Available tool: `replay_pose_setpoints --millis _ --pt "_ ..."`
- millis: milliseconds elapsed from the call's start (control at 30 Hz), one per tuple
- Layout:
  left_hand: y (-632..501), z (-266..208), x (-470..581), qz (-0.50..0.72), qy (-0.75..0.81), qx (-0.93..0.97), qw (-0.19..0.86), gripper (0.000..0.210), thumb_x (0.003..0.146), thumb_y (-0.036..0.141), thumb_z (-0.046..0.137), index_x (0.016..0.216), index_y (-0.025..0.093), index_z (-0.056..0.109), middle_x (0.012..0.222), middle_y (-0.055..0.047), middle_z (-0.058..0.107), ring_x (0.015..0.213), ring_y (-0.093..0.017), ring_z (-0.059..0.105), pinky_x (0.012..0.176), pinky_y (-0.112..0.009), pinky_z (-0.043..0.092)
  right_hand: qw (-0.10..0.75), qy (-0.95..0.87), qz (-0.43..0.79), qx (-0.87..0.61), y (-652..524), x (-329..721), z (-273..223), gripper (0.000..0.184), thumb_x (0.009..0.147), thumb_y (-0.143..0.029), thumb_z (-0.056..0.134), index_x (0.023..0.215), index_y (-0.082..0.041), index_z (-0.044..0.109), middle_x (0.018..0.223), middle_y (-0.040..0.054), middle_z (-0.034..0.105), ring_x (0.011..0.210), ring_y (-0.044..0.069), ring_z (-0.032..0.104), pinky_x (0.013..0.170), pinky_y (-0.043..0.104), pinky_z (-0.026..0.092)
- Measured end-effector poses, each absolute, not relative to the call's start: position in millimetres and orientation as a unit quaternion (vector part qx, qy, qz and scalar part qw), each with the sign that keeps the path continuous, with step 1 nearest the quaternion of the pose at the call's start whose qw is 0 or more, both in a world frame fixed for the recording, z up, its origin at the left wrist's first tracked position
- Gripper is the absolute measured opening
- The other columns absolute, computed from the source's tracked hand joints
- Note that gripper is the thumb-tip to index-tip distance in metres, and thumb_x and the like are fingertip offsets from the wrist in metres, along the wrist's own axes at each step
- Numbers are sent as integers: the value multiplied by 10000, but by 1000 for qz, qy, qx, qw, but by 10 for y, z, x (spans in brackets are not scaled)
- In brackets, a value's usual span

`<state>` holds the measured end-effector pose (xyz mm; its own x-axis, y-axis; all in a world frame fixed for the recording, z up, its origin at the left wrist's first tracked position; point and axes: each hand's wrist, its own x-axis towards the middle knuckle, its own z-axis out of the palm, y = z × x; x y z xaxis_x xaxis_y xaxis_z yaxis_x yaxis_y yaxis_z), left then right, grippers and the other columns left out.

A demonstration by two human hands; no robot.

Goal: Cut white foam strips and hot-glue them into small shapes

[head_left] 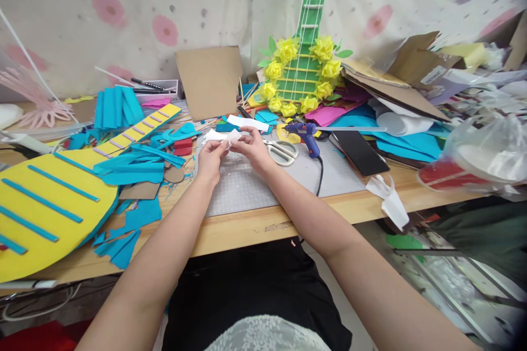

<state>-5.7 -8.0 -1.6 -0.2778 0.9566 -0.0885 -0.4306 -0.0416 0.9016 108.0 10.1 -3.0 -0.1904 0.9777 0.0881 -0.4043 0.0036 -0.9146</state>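
Note:
My left hand point(211, 162) and my right hand point(253, 147) meet over the grey cutting mat point(234, 192). Between their fingertips they pinch a small piece of white paper point(233, 136). Its exact shape is partly hidden by the fingers. Just beyond lie a white paper strip point(247, 122) and another white scrap on the mat's far edge. Right beside my right hand rest white-handled scissors point(284, 153). A blue glue gun point(307, 134) with a long clear glue stick lies farther right, its black cord running toward me.
A yellow paper guitar shape point(53, 208) and turquoise paper scraps point(132, 167) cover the left. Behind stand a cardboard sheet point(209, 82) and a green guitar with yellow paper flowers point(300, 74). To the right are a phone point(359, 152), paper piles and a bagged cup point(473, 159).

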Motion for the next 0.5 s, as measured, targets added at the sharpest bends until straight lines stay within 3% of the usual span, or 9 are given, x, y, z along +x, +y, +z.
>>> replay_pose_setpoints --millis 233,400,500 --pt "-76 -24 -42 659 447 284 534 317 491 246 802 570 151 510 689 27 604 653 -74 571 696 -235 469 540 -469 614 -334 154 1050 -116 617 471 -209 766 974 -234 409 680 -78 614 694 127 612 774 327 495" --pt "-83 -25 -25 620 460 320 549 313 576 417 751 717 163 634 743 -19 654 705 -115 610 688 -243 464 549 -469 598 -347 163 1065 -130 593 508 -218 747 987 -234 398 679 -76 602 685 127 609 757 320 484" --pt "-82 -42 -25 629 461 331 532 315 550 399 768 734 159 682 783 -35 682 743 -129 624 711 -244 471 546 -478 592 -352 152 1073 -112 587 512 -248 754 982 -235 402 679 -78 592 673 122 598 745 314 482"
